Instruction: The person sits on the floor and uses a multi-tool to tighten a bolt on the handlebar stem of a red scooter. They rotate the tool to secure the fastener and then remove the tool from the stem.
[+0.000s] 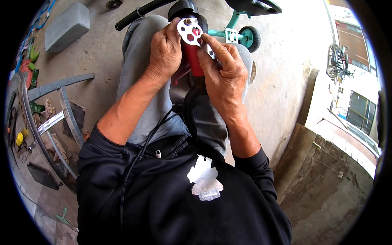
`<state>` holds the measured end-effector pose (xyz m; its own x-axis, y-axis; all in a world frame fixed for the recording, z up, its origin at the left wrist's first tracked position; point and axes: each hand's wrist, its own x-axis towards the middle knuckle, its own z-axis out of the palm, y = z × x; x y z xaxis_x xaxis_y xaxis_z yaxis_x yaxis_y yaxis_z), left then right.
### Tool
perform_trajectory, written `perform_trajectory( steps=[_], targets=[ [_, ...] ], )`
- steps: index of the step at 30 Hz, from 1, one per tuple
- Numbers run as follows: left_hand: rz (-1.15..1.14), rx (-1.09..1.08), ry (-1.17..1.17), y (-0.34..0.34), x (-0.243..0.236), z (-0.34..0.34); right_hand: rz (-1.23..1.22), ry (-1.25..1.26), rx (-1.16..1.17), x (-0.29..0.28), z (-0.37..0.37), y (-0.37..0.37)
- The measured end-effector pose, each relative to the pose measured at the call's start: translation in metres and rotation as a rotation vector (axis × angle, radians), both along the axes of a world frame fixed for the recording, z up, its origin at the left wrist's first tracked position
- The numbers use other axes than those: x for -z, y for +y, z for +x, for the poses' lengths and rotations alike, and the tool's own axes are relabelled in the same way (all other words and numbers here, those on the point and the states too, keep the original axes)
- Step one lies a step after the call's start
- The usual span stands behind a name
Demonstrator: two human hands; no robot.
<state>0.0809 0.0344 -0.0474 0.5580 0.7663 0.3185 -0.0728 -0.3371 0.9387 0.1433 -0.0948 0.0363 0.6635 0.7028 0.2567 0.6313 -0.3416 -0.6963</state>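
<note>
A silver metal plate with several round holes (188, 30) lies over a red tube (193, 61), whose colour shows through some of the holes. My left hand (166, 49) grips the plate's left edge between thumb and fingers. A bolt or nut seems to sit in the plate's upper hole. From the other side my right hand (225, 69) pinches the plate's lower right end, with its index finger and thumb on the metal. Below the red tube a black curved part (190, 106) sits between my knees. Whatever lies under my fingertips is hidden.
Around the tube is a child's tricycle with a black handlebar grip (132, 18), a black seat (257, 6) and a teal-hubbed wheel (249, 39). A grey block (67, 26) stands at far left. Nearer left, a curved metal frame (65, 108) stands by scattered tools. A low wall (296, 155) rises at right.
</note>
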Motion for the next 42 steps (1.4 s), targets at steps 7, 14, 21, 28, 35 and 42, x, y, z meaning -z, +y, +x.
perform_trajectory(
  steps=[7,14,21,28,35,42],
  targets=[
    [0.029,-0.047,-0.042,-0.002,0.002,0.001,-0.071,-0.020,-0.047,-0.009,0.018,0.002],
    [-0.226,0.009,-0.052,-0.001,-0.006,0.002,-0.043,-0.221,-0.249,0.004,0.064,0.006],
    [-0.332,0.086,-0.099,0.001,-0.002,0.002,-0.084,-0.282,-0.409,-0.006,0.098,0.015],
    [-0.080,-0.017,-0.117,0.000,-0.001,0.006,-0.057,-0.007,-0.283,-0.009,0.067,-0.012],
    [-0.222,0.104,-0.028,0.002,-0.005,-0.001,-0.023,-0.021,-0.163,-0.010,0.033,-0.018],
    [0.040,0.033,-0.058,0.001,0.006,-0.001,-0.043,-0.104,-0.092,-0.009,0.014,-0.008]
  ],
)
